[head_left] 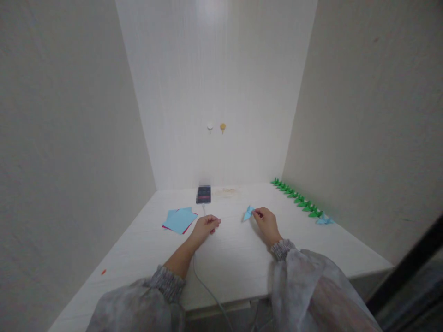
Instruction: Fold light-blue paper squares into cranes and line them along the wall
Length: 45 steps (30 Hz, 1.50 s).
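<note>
My right hand (266,224) rests on the white table (228,258) and pinches a small folded light-blue paper figure (248,212) at its fingertips. My left hand (205,228) lies on the table to the left, fingers curled loosely, with nothing visible in them. A stack of light-blue paper sheets (179,219) with a pink one underneath lies just left of my left hand.
A phone (204,194) lies at the back centre, its cable (207,288) running toward me over the table edge. A row of several green folded figures (296,198) lines the right wall, ending in a light-blue one (324,220). Two hooks (216,127) hang on the back wall.
</note>
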{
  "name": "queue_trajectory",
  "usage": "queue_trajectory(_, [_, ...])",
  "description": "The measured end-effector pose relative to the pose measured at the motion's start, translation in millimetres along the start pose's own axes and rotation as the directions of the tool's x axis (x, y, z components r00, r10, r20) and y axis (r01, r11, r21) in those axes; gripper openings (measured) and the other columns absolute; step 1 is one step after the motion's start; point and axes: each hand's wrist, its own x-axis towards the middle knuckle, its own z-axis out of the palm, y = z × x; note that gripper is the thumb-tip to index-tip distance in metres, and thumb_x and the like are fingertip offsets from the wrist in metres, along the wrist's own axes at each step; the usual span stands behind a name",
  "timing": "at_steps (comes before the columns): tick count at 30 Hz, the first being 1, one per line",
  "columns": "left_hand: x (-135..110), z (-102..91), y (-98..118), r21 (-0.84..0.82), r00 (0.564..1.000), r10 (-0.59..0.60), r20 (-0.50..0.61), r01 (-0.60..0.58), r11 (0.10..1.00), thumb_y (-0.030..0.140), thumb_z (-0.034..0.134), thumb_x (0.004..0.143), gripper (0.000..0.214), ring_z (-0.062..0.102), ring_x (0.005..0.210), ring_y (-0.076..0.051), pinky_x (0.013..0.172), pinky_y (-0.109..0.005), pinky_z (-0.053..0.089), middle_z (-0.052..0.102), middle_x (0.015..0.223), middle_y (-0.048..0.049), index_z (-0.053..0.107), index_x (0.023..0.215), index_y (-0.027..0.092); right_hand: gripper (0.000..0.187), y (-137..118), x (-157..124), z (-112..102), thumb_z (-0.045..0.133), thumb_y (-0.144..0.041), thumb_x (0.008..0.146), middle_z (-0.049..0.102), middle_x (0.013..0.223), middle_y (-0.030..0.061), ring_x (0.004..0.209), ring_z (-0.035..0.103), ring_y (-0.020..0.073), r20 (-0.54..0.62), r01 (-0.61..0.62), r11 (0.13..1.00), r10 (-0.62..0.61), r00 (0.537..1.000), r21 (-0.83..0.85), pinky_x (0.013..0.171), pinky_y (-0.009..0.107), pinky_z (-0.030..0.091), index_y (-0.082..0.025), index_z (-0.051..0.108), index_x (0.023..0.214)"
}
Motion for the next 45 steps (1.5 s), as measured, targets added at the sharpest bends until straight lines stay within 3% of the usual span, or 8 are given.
queue_trajectory(6, [-10.5, 9.9, 2.3, 0.062, 0.998, 0.042, 0.05, -0.045, 0.997, 0.044, 0.055, 0.06, 0.033, 0.038, 0.041, -0.005, 0.042, -0.018, 0.029, 0.049, 0.054, 0.0025, 0.054, 0.065, 0.012, 0.03, 49.0, -23.9, -71.2, 0.039, -0.033, 0.075, 0.06, 0.069, 0.0063, 0.063, 0.052, 0.0155, -0.076, -0.144, 0.978, 0.134, 0.988, -0.152, 0.061, 0.027, 0.039, -0.013, 0.061, 0.073])
queue_trajectory(12, [-18.6, 15.3, 5.8, 0.087, 0.997, 0.042, 0.061, -0.047, 0.995, 0.047, 0.055, 0.058, 0.036, 0.039, 0.042, -0.006, 0.043, -0.019, 0.03, 0.05, 0.054, 0.002, 0.055, 0.065, 0.012, 0.034, 103.2, -51.2, -148.7, 0.037, -0.034, 0.074, 0.062, 0.073, 0.0089, 0.066, 0.054, 0.0177, -0.173, -0.339, 0.889, 0.298, 0.939, -0.309, 0.062, 0.027, 0.038, -0.012, 0.062, 0.076])
queue_trajectory(18, [-17.4, 15.9, 2.1, 0.139, 0.995, 0.072, 0.063, -0.08, 0.987, 0.047, 0.053, 0.059, 0.035, 0.039, 0.043, -0.007, 0.045, -0.02, 0.031, 0.049, 0.053, 0.0019, 0.055, 0.065, 0.013, 0.033, 139.5, -69.1, -190.6, 0.038, -0.032, 0.072, 0.063, 0.075, 0.0115, 0.067, 0.055, 0.0203, -0.204, -0.455, 0.792, 0.407, 0.89, -0.407, 0.059, 0.028, 0.037, -0.012, 0.064, 0.076])
queue_trajectory(23, [-12.7, 19.4, -0.5, 0.155, 0.994, 0.079, 0.075, -0.09, 0.984, 0.045, 0.053, 0.06, 0.033, 0.037, 0.043, -0.007, 0.044, -0.019, 0.028, 0.048, 0.051, 0.0024, 0.054, 0.063, 0.013, 0.032, 161.2, -71.9, -199.0, 0.039, -0.029, 0.072, 0.063, 0.075, 0.0132, 0.066, 0.056, 0.0211, -0.171, -0.479, 0.749, 0.454, 0.874, -0.458, 0.055, 0.027, 0.035, -0.011, 0.064, 0.078])
queue_trajectory(31, [-7.1, 29.8, 3.4, 0.181, 0.996, 0.019, 0.089, -0.035, 0.983, 0.048, 0.054, 0.058, 0.035, 0.036, 0.043, -0.007, 0.044, -0.019, 0.028, 0.045, 0.05, 0.0032, 0.052, 0.06, 0.014, 0.031, 189.1, -63.4, -188.4, 0.039, -0.029, 0.072, 0.064, 0.075, 0.0136, 0.066, 0.056, 0.0211, -0.127, -0.466, 0.714, 0.475, 0.871, -0.523, 0.056, 0.027, 0.035, -0.012, 0.065, 0.077])
queue_trajectory(45, [3.4, 30.6, -6.7, 0.183, 0.992, 0.023, 0.126, -0.046, 0.982, 0.041, 0.053, 0.063, 0.028, 0.036, 0.045, -0.006, 0.044, -0.018, 0.026, 0.043, 0.05, 0.0039, 0.052, 0.061, 0.013, 0.034, 203.3, -55.7, -177.0, 0.037, -0.031, 0.074, 0.064, 0.081, 0.0128, 0.069, 0.056, 0.0223, -0.103, -0.421, 0.702, 0.449, 0.888, -0.575, 0.059, 0.029, 0.034, -0.013, 0.065, 0.081])
